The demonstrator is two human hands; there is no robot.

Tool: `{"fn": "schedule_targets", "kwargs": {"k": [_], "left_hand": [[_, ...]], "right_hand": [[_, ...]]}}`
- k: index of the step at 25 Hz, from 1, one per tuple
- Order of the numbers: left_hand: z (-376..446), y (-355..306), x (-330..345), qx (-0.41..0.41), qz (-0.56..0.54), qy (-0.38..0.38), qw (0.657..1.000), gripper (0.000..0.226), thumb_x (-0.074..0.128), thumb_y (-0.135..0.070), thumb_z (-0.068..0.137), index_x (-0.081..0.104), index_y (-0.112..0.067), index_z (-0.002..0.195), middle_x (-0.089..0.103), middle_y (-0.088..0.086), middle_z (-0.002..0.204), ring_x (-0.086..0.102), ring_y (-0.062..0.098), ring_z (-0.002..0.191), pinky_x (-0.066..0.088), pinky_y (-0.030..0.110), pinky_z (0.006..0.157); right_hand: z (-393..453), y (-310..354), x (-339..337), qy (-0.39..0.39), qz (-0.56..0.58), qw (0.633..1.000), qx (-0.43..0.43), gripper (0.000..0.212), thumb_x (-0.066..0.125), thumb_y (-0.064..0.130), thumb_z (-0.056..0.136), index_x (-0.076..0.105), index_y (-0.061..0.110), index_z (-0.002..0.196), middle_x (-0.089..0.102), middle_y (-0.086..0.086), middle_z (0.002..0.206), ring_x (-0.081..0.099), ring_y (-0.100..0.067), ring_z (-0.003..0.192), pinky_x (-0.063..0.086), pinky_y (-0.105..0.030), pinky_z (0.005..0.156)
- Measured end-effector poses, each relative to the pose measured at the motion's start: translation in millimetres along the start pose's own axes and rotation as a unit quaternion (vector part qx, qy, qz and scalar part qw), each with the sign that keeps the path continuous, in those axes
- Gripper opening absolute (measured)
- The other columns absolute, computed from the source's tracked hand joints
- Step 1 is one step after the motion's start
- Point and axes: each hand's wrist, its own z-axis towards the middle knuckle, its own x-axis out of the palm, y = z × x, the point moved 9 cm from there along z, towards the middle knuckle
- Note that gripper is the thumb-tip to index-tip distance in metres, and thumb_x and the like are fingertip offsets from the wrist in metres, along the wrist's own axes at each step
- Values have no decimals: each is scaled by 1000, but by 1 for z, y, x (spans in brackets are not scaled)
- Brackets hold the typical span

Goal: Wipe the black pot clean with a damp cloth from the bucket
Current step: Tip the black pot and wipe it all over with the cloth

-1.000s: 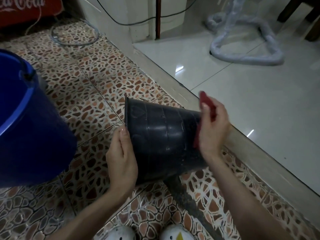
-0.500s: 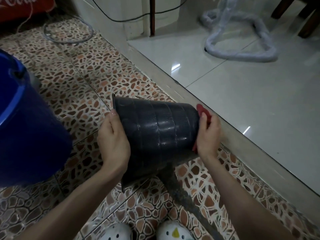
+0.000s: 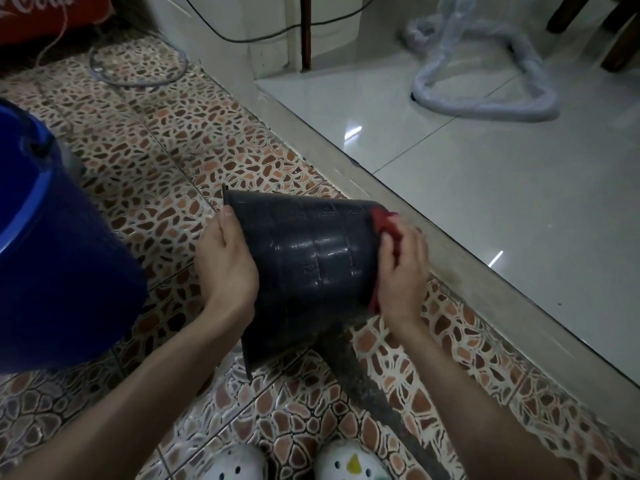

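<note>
The black pot (image 3: 308, 268) lies on its side in mid-air over the patterned floor, its rim to the left and its base to the right. My left hand (image 3: 225, 268) grips the rim end. My right hand (image 3: 403, 271) presses a red cloth (image 3: 382, 220) flat against the pot's base; only the cloth's edges show around my palm. The blue bucket (image 3: 59, 258) stands at the left, close to my left forearm, and its inside is hidden.
A raised stone step (image 3: 450, 244) runs diagonally behind the pot, with glossy white tiles beyond. A plastic-wrapped stand base (image 3: 485, 98) and dark furniture legs sit on those tiles. A dark wet streak (image 3: 367, 386) crosses the floor under the pot. White shoes (image 3: 294, 464) show at the bottom.
The pot has swung lower and more level, rim further left. My right hand has slid with the cloth over the base. The view has drifted slightly.
</note>
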Motion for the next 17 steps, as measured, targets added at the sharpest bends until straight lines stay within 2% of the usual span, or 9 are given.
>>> {"fn": "schedule_targets", "kwargs": {"k": [2, 3, 5, 7, 9, 12, 14, 16, 17], "left_hand": [[-3, 0, 0, 10, -9, -2, 1000, 43, 32, -39, 106, 53, -26, 71, 60, -4, 79, 56, 11, 71, 47, 38, 71], [-4, 0, 0, 12, -15, -2, 1000, 44, 32, -40, 106, 53, -24, 71, 59, -3, 77, 55, 11, 69, 46, 38, 69], [-2, 5, 2, -5, -42, 8, 999, 45, 31, -41, 106, 60, -14, 84, 66, 8, 90, 63, 23, 83, 52, 44, 79], [-2, 10, 3, -17, -73, 21, 997, 40, 31, -37, 107, 63, -15, 96, 68, 10, 100, 64, 27, 96, 53, 43, 88], [-8, 10, -2, -1, -77, 21, 997, 36, 32, -32, 108, 59, -26, 86, 65, -6, 84, 60, 15, 81, 50, 30, 74], [-18, 10, -9, 47, -49, 21, 998, 34, 30, -35, 108, 52, -25, 83, 55, -7, 80, 50, 8, 71, 45, 31, 67], [-31, 15, -12, 75, -26, 25, 997, 32, 28, -36, 108, 53, -23, 92, 55, -7, 84, 50, 7, 72, 46, 34, 68], [-47, 24, -15, 74, -23, 34, 996, 30, 27, -39, 107, 55, -31, 101, 58, -18, 87, 54, 0, 75, 49, 32, 70], [-52, 27, -16, 66, -25, 45, 997, 27, 28, -43, 105, 54, -35, 102, 59, -23, 89, 55, -4, 77, 49, 31, 71]], "right_hand": [[16, -18, -19, -37, 27, 995, 91, 27, 42, 28, 105, 56, 16, 125, 57, 3, 119, 53, -12, 111, 49, -45, 99], [16, -4, -18, -49, 40, 995, 81, 26, 43, 28, 105, 56, 17, 124, 58, 4, 118, 54, -10, 108, 51, -42, 97], [-3, 60, 10, -11, 50, 997, -53, 28, 42, 29, 105, 57, 18, 126, 60, 4, 121, 55, -8, 110, 48, -30, 103], [-45, 124, 57, 79, 26, 974, -209, 32, 42, 28, 104, 59, 14, 127, 63, 0, 127, 56, -11, 120, 30, -27, 118], [-48, 150, 86, 115, -5, 963, -244, 32, 44, 25, 103, 62, 10, 126, 65, -4, 128, 56, -17, 123, 22, -38, 122], [10, 126, 82, 123, -74, 971, -190, 27, 48, 30, 102, 65, 15, 117, 69, -1, 115, 61, -18, 108, 37, -49, 111], [45, 72, 58, 126, -121, 980, -93, 28, 47, 36, 102, 65, 20, 116, 68, 3, 108, 60, -16, 104, 48, -37, 94], [61, 18, 18, 77, -116, 990, 3, 27, 48, 35, 102, 64, 18, 116, 64, 4, 102, 62, -20, 103, 42, -21, 78], [59, 0, -1, 42, -97, 993, 47, 27, 49, 32, 102, 64, 16, 118, 64, 2, 102, 63, -20, 103, 40, -17, 76]]}}
